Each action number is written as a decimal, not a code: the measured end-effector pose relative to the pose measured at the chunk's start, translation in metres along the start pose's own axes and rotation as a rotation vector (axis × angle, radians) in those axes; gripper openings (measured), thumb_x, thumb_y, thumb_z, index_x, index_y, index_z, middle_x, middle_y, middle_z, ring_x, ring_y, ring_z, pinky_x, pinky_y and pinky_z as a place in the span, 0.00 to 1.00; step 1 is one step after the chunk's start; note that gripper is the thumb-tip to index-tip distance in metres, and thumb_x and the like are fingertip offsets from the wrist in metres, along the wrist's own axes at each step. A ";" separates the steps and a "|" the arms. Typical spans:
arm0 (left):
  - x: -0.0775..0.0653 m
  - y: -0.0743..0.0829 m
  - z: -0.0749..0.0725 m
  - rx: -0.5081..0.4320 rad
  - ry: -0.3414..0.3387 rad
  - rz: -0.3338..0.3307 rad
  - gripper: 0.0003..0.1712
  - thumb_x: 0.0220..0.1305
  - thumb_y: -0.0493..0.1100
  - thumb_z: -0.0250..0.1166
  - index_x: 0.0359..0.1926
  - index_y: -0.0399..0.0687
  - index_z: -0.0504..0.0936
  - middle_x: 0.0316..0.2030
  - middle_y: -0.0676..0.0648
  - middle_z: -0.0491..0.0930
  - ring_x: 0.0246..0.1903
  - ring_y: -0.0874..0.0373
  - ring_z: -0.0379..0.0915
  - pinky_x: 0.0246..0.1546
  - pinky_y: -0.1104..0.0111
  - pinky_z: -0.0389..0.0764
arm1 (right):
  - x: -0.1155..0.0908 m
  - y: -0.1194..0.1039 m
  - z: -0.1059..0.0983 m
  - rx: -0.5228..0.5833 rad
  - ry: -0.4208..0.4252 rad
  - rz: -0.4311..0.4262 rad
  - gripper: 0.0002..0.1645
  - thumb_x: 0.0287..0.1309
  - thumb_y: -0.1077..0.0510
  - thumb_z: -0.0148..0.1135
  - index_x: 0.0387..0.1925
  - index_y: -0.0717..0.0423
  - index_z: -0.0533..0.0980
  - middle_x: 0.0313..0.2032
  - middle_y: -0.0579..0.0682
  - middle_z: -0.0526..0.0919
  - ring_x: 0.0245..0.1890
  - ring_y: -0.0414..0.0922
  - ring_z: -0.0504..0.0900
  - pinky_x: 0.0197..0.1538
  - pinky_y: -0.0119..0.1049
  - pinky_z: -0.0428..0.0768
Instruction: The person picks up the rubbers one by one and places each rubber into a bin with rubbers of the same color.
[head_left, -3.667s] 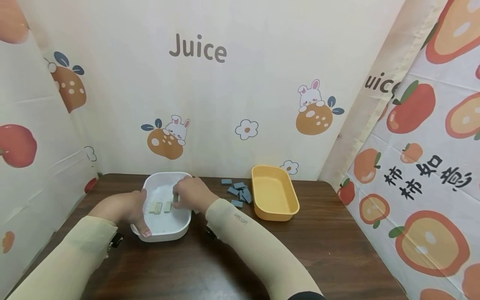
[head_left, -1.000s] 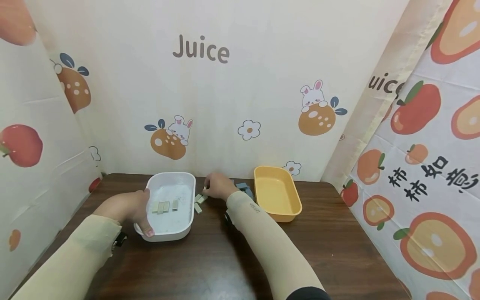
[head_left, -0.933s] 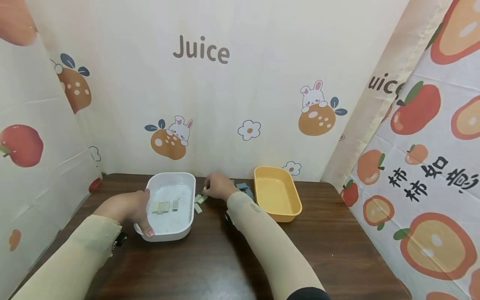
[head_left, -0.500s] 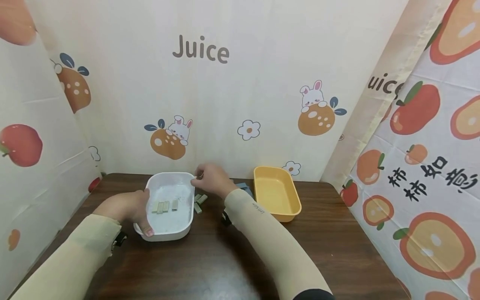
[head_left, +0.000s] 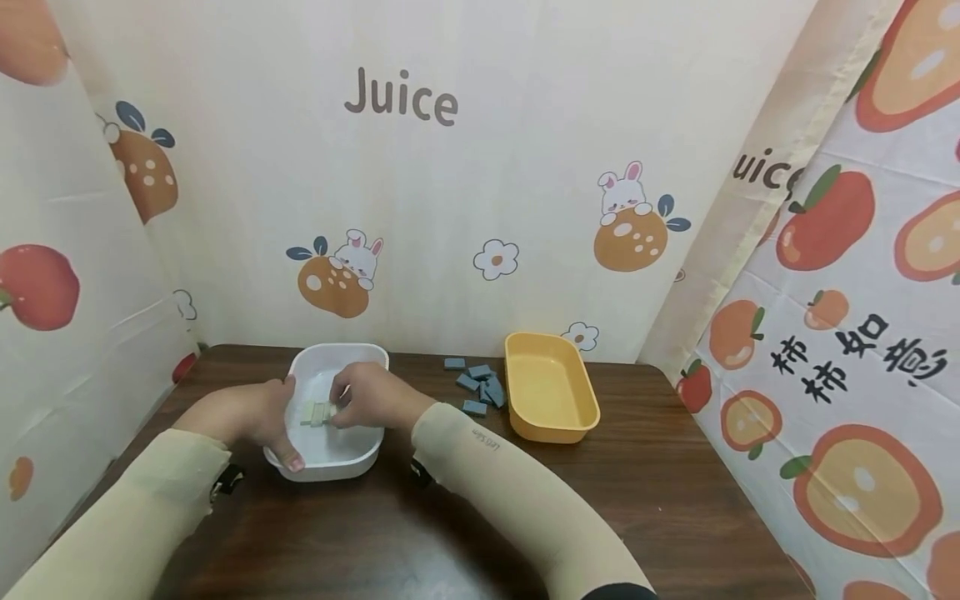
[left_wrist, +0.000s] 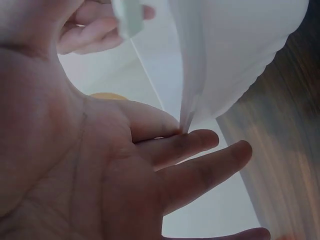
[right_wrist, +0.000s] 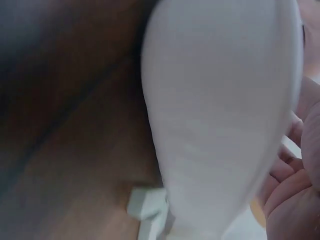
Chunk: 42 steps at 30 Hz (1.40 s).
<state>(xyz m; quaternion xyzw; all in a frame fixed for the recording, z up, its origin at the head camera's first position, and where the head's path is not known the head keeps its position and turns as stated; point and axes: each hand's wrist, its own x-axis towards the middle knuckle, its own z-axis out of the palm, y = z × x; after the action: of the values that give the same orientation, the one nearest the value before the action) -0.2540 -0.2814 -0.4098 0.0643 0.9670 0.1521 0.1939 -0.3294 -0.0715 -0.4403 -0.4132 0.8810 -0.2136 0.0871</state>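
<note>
Closest to where I stand, the left hand (head_left: 262,417) holds the white tray (head_left: 333,473) by its left side, thumb laid at the near corner, the other fingers fairly straight along the outside. That part looks the same as half a second ago, so I'd call it the steadying hand.

The change is in the right hand (head_left: 375,396). It was up by the tray's far right corner; now it is down inside, fingers curled in at the right end of a short row of pale blocks (head_left: 318,412). It pinches a pale block (left_wrist: 127,19), which shows best from the left wrist. (The lone piece that sat apart to the right of the row is behind that hand, or in it; I can't tell which.) To my eye, the handling has gone from carrying to fitting a piece alongside the others.

Just outside the tray's right wall, loose pale blocks (right_wrist: 147,210) lie on the dark table (head_left: 337,542); the right wrist view shows at least two, so that supply isn't used up.

Further off, with the arm shifted away, the blue-grey blocks (head_left: 491,390) show plainly again, scattered untouched beside the yellow tray (head_left: 547,392), which has nothing in it. Behind everything hangs the fruit-printed curtain (head_left: 450,192).
</note>
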 end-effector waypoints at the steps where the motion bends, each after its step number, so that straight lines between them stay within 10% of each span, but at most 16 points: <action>1: 0.000 -0.001 -0.001 -0.005 -0.003 0.009 0.92 0.39 0.65 0.96 0.81 0.10 0.49 0.73 0.08 0.62 0.65 0.21 0.75 0.71 0.24 0.74 | 0.000 -0.003 0.003 -0.012 -0.007 -0.008 0.09 0.64 0.55 0.85 0.42 0.48 0.91 0.37 0.36 0.91 0.39 0.30 0.84 0.45 0.18 0.81; 18: -0.008 -0.006 -0.010 -0.055 -0.056 0.118 0.81 0.38 0.54 0.98 0.80 0.20 0.58 0.66 0.22 0.76 0.57 0.34 0.78 0.68 0.24 0.79 | 0.008 -0.036 0.037 -0.211 -0.152 0.017 0.06 0.66 0.49 0.83 0.40 0.41 0.91 0.30 0.32 0.88 0.33 0.31 0.81 0.43 0.20 0.79; 42: -0.006 0.004 -0.007 0.021 -0.051 0.018 0.87 0.38 0.55 0.98 0.81 0.11 0.52 0.72 0.12 0.68 0.65 0.22 0.75 0.73 0.24 0.73 | 0.012 -0.037 0.025 -0.290 -0.099 0.010 0.10 0.68 0.49 0.80 0.49 0.41 0.93 0.39 0.34 0.92 0.37 0.33 0.83 0.45 0.24 0.81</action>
<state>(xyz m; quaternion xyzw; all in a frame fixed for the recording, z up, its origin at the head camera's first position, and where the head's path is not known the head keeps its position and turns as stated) -0.2508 -0.2805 -0.4002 0.0787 0.9627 0.1420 0.2163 -0.3036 -0.1091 -0.4457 -0.4269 0.8993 -0.0633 0.0709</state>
